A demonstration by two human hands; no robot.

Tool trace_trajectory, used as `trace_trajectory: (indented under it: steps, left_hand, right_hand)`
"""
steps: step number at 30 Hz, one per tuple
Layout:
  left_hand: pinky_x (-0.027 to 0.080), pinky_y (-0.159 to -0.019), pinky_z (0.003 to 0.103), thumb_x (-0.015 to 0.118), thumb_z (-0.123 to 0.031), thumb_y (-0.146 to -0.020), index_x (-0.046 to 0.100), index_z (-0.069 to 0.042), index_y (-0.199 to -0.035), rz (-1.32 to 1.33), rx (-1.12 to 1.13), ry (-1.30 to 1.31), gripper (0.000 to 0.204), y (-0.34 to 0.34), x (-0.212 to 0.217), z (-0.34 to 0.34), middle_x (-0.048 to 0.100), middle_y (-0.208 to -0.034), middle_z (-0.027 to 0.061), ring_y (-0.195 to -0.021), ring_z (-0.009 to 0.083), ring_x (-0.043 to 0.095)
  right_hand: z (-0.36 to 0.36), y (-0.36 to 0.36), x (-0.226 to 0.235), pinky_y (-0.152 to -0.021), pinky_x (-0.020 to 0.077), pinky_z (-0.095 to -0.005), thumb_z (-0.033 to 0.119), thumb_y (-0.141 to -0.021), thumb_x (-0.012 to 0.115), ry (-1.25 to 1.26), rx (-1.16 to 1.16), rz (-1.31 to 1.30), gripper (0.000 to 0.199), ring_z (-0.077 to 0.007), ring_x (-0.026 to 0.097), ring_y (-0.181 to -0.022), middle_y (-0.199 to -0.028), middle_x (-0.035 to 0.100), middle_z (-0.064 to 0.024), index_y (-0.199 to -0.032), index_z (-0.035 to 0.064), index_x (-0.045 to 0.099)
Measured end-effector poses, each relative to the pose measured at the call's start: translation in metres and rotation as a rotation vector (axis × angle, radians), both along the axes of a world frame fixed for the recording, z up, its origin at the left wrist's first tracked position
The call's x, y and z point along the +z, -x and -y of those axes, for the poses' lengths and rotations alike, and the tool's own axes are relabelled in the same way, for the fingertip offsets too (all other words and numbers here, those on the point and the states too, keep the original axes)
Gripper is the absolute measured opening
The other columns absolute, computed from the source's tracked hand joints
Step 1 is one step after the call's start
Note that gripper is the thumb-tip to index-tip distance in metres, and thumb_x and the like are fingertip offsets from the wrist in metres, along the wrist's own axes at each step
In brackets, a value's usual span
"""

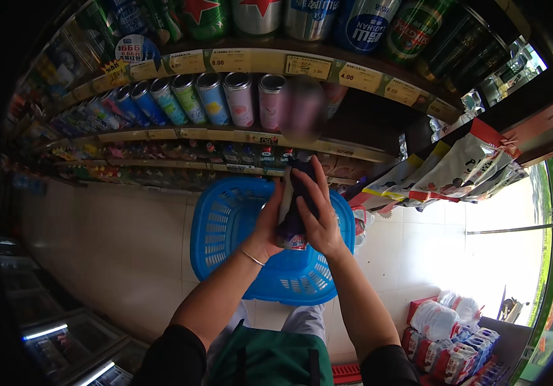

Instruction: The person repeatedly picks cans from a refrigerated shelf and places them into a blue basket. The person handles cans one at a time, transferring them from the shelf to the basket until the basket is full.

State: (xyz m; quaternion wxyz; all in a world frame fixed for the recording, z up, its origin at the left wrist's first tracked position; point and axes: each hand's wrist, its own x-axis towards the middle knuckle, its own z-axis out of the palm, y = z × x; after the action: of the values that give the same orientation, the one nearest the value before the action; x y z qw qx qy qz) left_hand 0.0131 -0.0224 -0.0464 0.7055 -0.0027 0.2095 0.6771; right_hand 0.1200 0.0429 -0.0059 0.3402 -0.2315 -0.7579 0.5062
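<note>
Both hands on dark can, above basket.
I see left hand [268, 222] & right hand [318, 215], each grip wrapped round upright dark can [292, 212], over blue basket [225, 231]; shelf edge [238, 136] close ahead, open floor [122, 251] to left.

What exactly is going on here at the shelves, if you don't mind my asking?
A person stands before shelves of drink cans, holding a slim dark purple drink can upright in both hands. The left hand and right hand wrap its sides. Below them a blue plastic shopping basket sits on the tiled floor.
</note>
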Motion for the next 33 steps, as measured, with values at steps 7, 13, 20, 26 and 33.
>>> trace_trajectory:
  steps: [7, 13, 20, 26, 33]
  left_hand:
    - [0.057, -0.078, 0.032, 0.039, -0.064, -0.094, 0.05, -0.01, -0.128, -0.254, 0.083, 0.077, 0.064, 0.015, -0.011, 0.005, 0.063, -0.106, 0.0074, -0.096, 0.0179, 0.065]
    - [0.046, -0.096, 0.032, 0.071, -0.026, -0.087, 0.039, -0.009, -0.14, -0.741, 0.003, -0.088, 0.064, -0.003, -0.011, 0.017, 0.053, -0.127, 0.0077, -0.118, 0.02, 0.053]
    - [0.047, -0.097, 0.037, 0.081, -0.015, -0.074, 0.042, -0.008, -0.137, -0.889, -0.026, -0.027, 0.074, 0.032, -0.031, 0.034, 0.056, -0.125, 0.0103, -0.118, 0.0247, 0.054]
    - [0.044, -0.101, 0.036, 0.081, -0.014, -0.074, 0.04, -0.009, -0.137, -1.331, -0.064, -0.052, 0.076, 0.015, -0.075, 0.062, 0.051, -0.132, 0.0131, -0.123, 0.0275, 0.051]
    - [0.045, -0.1, 0.04, 0.079, -0.005, -0.072, 0.044, -0.008, -0.135, -1.631, -0.045, -0.044, 0.072, 0.003, -0.119, 0.07, 0.051, -0.132, 0.0149, -0.122, 0.0335, 0.051]
  right_hand:
    - [0.055, -0.019, -0.004, -0.115, 0.0197, -0.0439, 0.002, -0.092, 0.052, -0.032, 0.066, 0.133, 0.06, -0.0379, 0.013, -0.146, -0.157, 0.016, -0.019, -0.148, 0.0067, 0.031]
    - [0.021, -0.007, 0.003, -0.106, 0.0336, -0.03, 0.031, -0.104, 0.042, 0.738, -0.255, -0.023, 0.055, -0.0234, 0.044, -0.127, -0.136, 0.048, -0.0175, -0.148, 0.0015, 0.027]
    - [-0.032, -0.046, 0.006, -0.099, 0.0415, -0.0346, -0.004, -0.075, 0.045, 0.027, -0.235, -0.012, 0.032, -0.0275, 0.055, -0.112, -0.115, 0.058, -0.0145, -0.1, 0.0002, 0.063]
    - [0.004, -0.033, -0.019, -0.077, 0.0546, -0.0398, 0.034, -0.072, 0.078, -0.209, 0.11, 0.679, 0.066, -0.033, 0.067, -0.088, -0.103, 0.063, -0.0163, -0.129, 0.0127, 0.054]
    - [0.02, -0.031, -0.079, -0.065, 0.0566, -0.041, 0.041, -0.068, 0.079, -0.3, 0.111, 0.86, 0.07, -0.0317, 0.068, -0.081, -0.105, 0.062, -0.0131, -0.128, 0.016, 0.053]
